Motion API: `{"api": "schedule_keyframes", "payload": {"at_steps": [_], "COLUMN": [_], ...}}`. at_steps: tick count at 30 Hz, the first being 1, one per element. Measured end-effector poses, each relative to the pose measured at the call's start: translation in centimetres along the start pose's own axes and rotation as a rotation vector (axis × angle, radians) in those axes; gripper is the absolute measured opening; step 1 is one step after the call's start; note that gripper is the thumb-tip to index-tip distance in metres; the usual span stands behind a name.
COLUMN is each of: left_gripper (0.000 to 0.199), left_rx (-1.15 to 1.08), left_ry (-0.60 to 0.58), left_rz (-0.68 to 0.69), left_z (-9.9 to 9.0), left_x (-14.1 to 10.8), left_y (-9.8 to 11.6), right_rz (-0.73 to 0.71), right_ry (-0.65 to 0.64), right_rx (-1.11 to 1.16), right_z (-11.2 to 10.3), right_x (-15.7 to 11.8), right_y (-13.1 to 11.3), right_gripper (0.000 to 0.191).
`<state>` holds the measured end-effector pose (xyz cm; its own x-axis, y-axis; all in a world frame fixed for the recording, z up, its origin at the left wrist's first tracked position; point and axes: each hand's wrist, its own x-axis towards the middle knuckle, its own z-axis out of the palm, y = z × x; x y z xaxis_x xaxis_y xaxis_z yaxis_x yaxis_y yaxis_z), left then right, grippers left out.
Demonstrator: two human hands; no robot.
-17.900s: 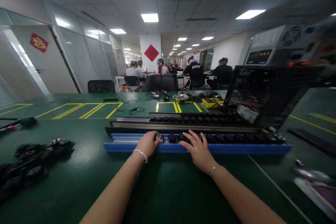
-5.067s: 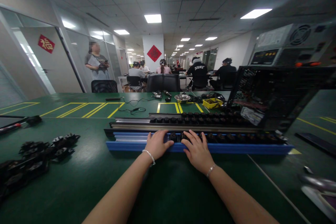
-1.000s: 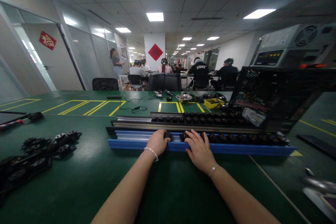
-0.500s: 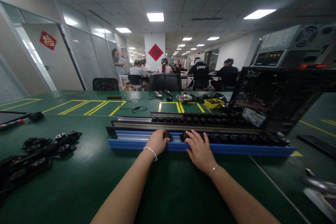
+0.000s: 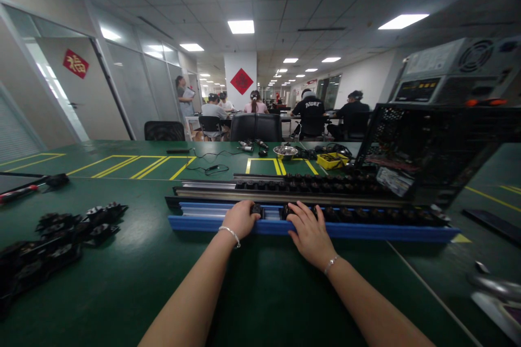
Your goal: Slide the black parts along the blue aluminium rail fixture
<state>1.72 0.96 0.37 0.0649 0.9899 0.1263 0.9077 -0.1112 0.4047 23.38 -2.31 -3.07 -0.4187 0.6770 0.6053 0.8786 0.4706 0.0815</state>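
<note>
A long blue rail (image 5: 391, 232) lies across the green table, its right part filled with a row of small black parts (image 5: 358, 213). My left hand (image 5: 240, 219) is closed on a single black part (image 5: 255, 210) in the rail's channel, left of the row. My right hand (image 5: 310, 230) rests over the left end of the row, its fingers spread on the black parts. A short gap of bare channel (image 5: 272, 213) shows between the hands. Behind the blue rail lie dark rails (image 5: 211, 193), one also holding black parts.
Loose black parts (image 5: 57, 238) lie on the left. A metal bowl (image 5: 285, 152) and a yellow tray (image 5: 331, 160) sit farther back. An open computer case (image 5: 443, 146) stands at the right. Several people sit beyond the table.
My left hand has moved slightly left along the channel with the black part, and the gap between it and the row is wider. My right hand has hardly moved.
</note>
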Motion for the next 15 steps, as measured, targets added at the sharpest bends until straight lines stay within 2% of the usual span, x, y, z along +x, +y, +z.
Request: {"api": "schedule_keyframes", "payload": {"at_steps": [15], "left_gripper": [0.036], "left_rx": [0.036], "left_ry": [-0.026], "left_rz": [-0.003], "left_z": [-1.05], "left_x": [-0.04], "left_y": [-0.61], "right_rz": [0.001], "right_ry": [0.005], "right_rx": [-0.003], "right_z": [0.05], "right_x": [0.00], "right_y": [0.03], "right_gripper": [0.023]}}
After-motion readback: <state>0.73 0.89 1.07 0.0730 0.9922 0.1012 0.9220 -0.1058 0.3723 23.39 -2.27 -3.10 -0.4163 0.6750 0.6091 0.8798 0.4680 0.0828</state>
